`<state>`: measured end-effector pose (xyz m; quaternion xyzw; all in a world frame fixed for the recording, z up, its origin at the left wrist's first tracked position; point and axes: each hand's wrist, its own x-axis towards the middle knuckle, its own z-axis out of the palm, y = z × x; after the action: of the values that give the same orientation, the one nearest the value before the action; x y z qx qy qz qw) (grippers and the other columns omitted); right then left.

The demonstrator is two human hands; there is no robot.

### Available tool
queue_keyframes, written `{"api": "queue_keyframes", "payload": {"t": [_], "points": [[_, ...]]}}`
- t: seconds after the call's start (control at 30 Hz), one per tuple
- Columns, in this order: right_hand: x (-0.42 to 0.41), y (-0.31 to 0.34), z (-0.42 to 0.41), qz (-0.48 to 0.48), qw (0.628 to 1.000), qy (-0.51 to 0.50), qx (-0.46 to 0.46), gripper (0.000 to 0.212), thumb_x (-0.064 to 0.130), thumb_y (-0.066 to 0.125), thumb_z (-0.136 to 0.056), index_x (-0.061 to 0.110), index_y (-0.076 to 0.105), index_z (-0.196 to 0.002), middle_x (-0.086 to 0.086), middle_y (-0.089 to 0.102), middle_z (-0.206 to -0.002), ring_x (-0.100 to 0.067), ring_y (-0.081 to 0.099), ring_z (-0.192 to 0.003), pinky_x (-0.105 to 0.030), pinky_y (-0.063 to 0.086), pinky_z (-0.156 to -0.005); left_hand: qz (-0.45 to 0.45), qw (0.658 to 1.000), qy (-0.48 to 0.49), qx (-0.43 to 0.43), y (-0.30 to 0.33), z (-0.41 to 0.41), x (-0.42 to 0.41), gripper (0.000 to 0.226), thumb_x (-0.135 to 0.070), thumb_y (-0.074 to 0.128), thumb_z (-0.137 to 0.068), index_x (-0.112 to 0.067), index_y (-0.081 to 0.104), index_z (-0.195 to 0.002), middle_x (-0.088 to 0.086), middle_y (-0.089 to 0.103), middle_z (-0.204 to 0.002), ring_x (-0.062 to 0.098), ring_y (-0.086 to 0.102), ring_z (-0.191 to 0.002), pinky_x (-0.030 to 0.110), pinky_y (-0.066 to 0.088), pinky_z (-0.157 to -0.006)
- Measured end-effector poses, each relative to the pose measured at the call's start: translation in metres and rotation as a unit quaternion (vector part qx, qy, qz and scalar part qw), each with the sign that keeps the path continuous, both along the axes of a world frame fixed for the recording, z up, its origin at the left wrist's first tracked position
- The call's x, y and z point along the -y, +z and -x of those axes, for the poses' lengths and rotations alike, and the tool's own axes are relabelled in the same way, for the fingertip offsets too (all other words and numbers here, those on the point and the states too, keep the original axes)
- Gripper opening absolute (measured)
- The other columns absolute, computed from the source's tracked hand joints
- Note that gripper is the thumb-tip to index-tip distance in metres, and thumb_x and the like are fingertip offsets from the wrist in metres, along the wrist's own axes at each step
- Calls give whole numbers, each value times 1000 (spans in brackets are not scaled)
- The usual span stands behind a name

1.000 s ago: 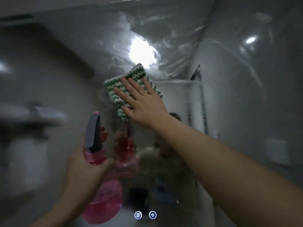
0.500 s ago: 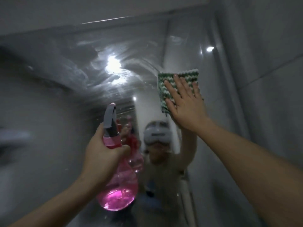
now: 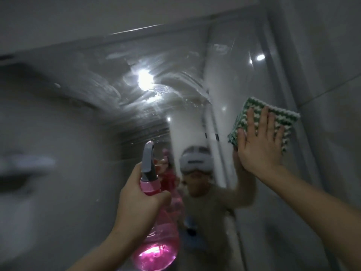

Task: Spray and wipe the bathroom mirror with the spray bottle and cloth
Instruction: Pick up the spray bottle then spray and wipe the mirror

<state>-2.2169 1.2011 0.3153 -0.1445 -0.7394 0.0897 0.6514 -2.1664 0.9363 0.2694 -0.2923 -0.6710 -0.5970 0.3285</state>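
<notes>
Mirror (image 3: pixel 117 106) streaky w/ smears; I see right hand (image 3: pixel 259 145) flat, fingers straight, pressing cloth (image 3: pixel 285 122) on glass; left hand (image 3: pixel 136 204) grip round bottle (image 3: pixel 156 241).

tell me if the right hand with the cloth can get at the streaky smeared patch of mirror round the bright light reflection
Probably yes. The right hand presses the green and white knitted cloth flat on the glass mirror, right of the streaky patch. Only bare glass lies between; the pink plastic spray bottle sits lower.
</notes>
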Motion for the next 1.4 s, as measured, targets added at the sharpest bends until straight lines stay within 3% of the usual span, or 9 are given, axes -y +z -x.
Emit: {"api": "queue_keyframes", "payload": {"t": [0.17, 0.33, 0.47, 0.57, 0.7, 0.87, 1.0, 1.17, 1.4], "points": [[68, 47, 17, -47, 999, 1, -11, 66, 46, 7, -91, 20, 4, -151, -15, 0, -158, -31, 0, -146, -45, -10, -113, 4, 999, 8, -49, 29, 4, 38, 51, 20, 62, -63, -24, 57, -88, -11, 59, -53, 0, 50, -43, 12, 39, -37], [151, 82, 38, -134, 990, 23, 30, 60, 40, 18, -101, 21, -9, -150, -13, -14, -157, -27, -12, -145, -47, -16, -113, -15, 997, 12, -68, 42, 23, 79, 57, 16, 70, -56, -16, 62, -103, -1, 66, -75, 4, 58, -58, 17, 48, -48], [211, 94, 53, -199, 979, 38, 23, 59, 39, 19, -99, 19, 1, -152, -16, -7, -158, -29, -7, -146, -49, -16, -112, -56, 997, 23, -41, 36, 45, 104, 67, -20, 71, -28, -25, 61, -95, -1, 68, -82, 24, 63, -78, 42, 52, -76], [228, 96, 57, -234, 969, 41, 62, 59, 40, 18, -101, 19, -7, -151, -13, -15, -157, -28, -15, -144, -49, -18, -111, -89, 995, 27, -30, 28, 58, 107, 61, -4, 76, -37, -28, 60, -90, 7, 65, -86, 34, 61, -83, 52, 49, -82], [208, 100, 53, -318, 945, 30, 73, 58, 44, 16, -102, 23, -4, -152, -11, -12, -158, -25, -12, -145, -46, -12, -114, -84, 995, 57, -19, 21, 64, 90, 57, 6, 77, -46, -25, 60, -90, 8, 66, -90, 36, 61, -85, 53, 49, -81], [150, 109, 38, -407, 910, 2, 78, 54, 45, 14, -102, 31, -1, -151, -2, -8, -159, -17, -7, -146, -43, -8, -117, -53, 998, 41, -20, 20, 49, 36, 58, 5, 75, -44, -11, 62, -98, -2, 70, -73, 23, 65, -75, 34, 52, -63], [90, 112, 24, -384, 921, -1, 65, 53, 45, 15, -102, 32, -1, -151, 0, -9, -159, -15, -7, -146, -41, -11, -115, -23, 999, 11, -23, 22, 33, -14, 56, 11, 73, -48, -12, 61, -97, -23, 67, -65, 2, 61, -55, 19, 49, -48], [14, 104, 6, -342, 939, -15, 40, 53, 45, 14, -100, 33, 2, -150, -1, -3, -159, -16, -2, -146, -35, -14, -113, -22, 999, -11, -36, 22, 23, -62, 47, 3, 73, -51, -18, 61, -91, -6, 70, -67, 20, 62, -62, 26, 50, -51], [-37, 61, 3, -215, 976, -14, -16, 60, 46, 12, -93, 26, 14, -150, -7, 14, -158, -23, 13, -145, -37, -8, -114, -2, 998, -55, -41, 37, 4, -91, 40, 17, 64, -67, -15, 55, -90, 3, 63, -71, 8, 64, -56, 20, 50, -49]]}}
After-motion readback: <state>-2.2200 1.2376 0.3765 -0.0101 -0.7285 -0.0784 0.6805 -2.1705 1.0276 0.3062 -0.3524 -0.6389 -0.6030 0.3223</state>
